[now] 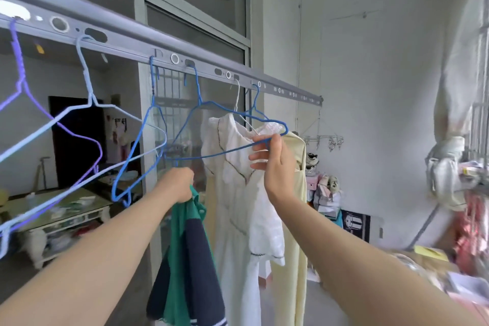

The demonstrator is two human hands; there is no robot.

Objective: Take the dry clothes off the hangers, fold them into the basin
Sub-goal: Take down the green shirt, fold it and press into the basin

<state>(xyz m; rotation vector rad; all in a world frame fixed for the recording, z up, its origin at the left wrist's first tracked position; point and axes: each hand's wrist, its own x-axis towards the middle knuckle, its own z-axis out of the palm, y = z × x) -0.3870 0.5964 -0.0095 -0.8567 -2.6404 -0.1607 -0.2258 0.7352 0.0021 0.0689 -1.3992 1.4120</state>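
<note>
Left hand: our left hand [177,185] is clenched around the top of a green and navy garment [182,246], knuckles turned away from us.
Garment: it hangs straight down from that fist, off any hanger, green panel in the middle and navy panels on either side.
Right hand: our right hand [275,167] is raised higher than the left, and its fingers [260,139] and thumb pinch the lower wire of a blue hanger [225,152] near its right shoulder.
Blue hanger: bare, tilted, with its hook caught in a slot of the drying rail [127,34] above and between our hands; its lower wire runs from the right hand's pinch down to just above the left fist.
Behind the right hand: a white dress [235,206] hangs on its own hanger, and a pale yellow garment [293,233] hangs just beyond it, both on the rail.
Left of the left hand: three more bare hangers hang from the rail, a darker blue one [152,87] nearest, then a light blue one [87,79], then a purple one [18,71].
Basin: we cannot tell where it is.
</note>
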